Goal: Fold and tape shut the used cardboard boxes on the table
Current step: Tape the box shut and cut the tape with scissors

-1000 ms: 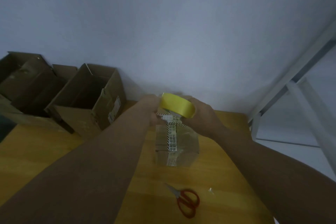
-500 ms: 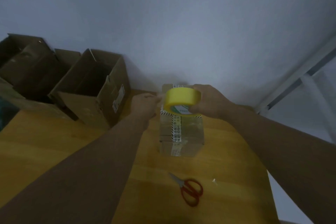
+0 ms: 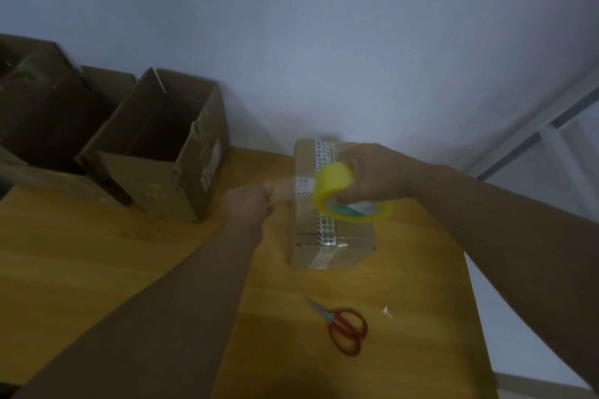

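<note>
A small closed cardboard box (image 3: 334,236) with old printed tape along its top stands on the wooden table (image 3: 97,269). Above it my right hand (image 3: 372,175) grips a yellowish tape roll (image 3: 337,194). A clear strip of tape (image 3: 288,186) stretches from the roll to the left, and my left hand (image 3: 248,207) pinches its free end just left of the box. Open used boxes wait at the back left, the nearest one (image 3: 168,152) upright with its flaps up.
Red-handled scissors (image 3: 343,325) lie on the table in front of the small box, with a small clear scrap (image 3: 387,311) to their right. More open boxes (image 3: 48,107) stand against the wall at far left. The table's right edge runs near my right forearm.
My left hand has drawn the tape end leftwards away from the roll, lengthening the strip. My right hand with the roll has tilted and come lower over the box. The view has dropped.
</note>
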